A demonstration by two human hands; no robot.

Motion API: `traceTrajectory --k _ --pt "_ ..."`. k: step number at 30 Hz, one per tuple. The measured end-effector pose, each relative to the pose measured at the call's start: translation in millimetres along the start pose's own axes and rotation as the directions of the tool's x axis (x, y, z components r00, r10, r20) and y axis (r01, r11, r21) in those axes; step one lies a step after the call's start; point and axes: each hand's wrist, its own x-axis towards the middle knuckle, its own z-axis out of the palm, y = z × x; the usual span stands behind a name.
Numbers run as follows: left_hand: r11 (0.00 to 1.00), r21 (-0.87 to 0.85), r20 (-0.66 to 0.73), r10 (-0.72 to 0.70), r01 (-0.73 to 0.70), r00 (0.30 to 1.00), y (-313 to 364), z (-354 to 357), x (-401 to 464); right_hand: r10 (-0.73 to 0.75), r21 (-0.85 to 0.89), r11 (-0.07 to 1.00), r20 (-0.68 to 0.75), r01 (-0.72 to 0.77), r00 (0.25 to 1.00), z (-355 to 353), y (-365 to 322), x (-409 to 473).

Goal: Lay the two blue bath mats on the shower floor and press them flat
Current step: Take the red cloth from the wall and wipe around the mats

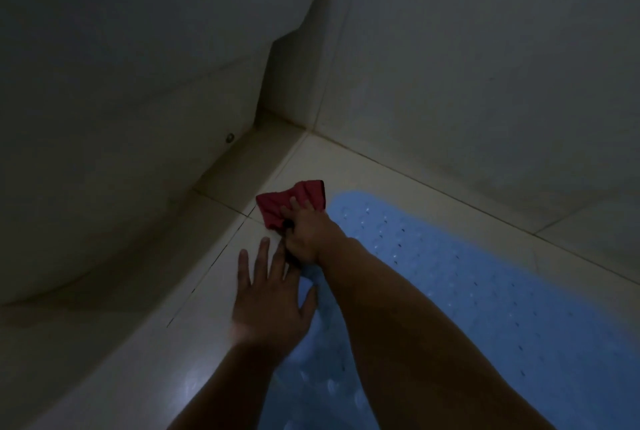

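On pale tile (pixel 346 166), dimpled blue mat (pixel 485 277)

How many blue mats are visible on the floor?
1. The blue mat lies on the tiled floor, running from the red cloth toward bottom right, under both arms. A second mat isn't visible; it may be out of frame.
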Motion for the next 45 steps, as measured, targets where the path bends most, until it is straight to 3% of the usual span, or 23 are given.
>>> traceTrajectory --k 10,17,23,29,31,36,38,40,43,45 --pt "1.0 -0.002 -0.013 -0.029 0.029 1.0 2 -6 3 0.058 0.165 0.985 -0.079 -0.044 0.995 -17 25 24" --pt "0.999 -0.011 0.009 -0.048 0.048 0.999 3 -8 2 0.106 0.156 0.984 -0.093 -0.091 0.99 -17 35 37" --pt "0.999 -0.006 0.049 -0.049 0.049 0.998 3 -9 5 0.254 0.223 0.949 -0.129 -0.222 0.958 -32 69 39" --pt "0.999 -0.032 0.062 -0.032 0.034 0.998 4 -13 3 0.525 0.283 0.825 -0.061 -0.489 0.849 -55 168 22" --pt "0.999 -0.037 0.061 -0.034 0.036 0.998 3 -13 3 0.601 0.271 0.785 -0.114 -0.558 0.791 -49 207 -6" --pt "1.0 -0.018 0.068 -0.023 0.024 0.997 3 -13 4 0.778 0.211 0.627 -0.149 -0.75 0.61 -51 248 -95" --pt "0.999 -0.024 0.071 -0.019 0.021 0.997 2 -13 5 0.796 0.259 0.606 -0.172 -0.753 0.581 -44 246 -98" --pt "1.0 -0.017 0.07 -0.025 0.027 0.997 1 -12 4 0.752 0.275 0.659 -0.254 -0.7 0.608 -32 226 -80" --pt "0.999 0.002 0.078 -0.037 0.037 0.996 0 -13 5 0.562 0.304 0.823 -0.312 -0.48 0.766 -15 182 -44" --pt "0.999 0.014 0.084 -0.045 0.044 0.995 1 -14 5 0.49 0.34 0.859 -0.328 -0.383 0.808 -16 168 -39"
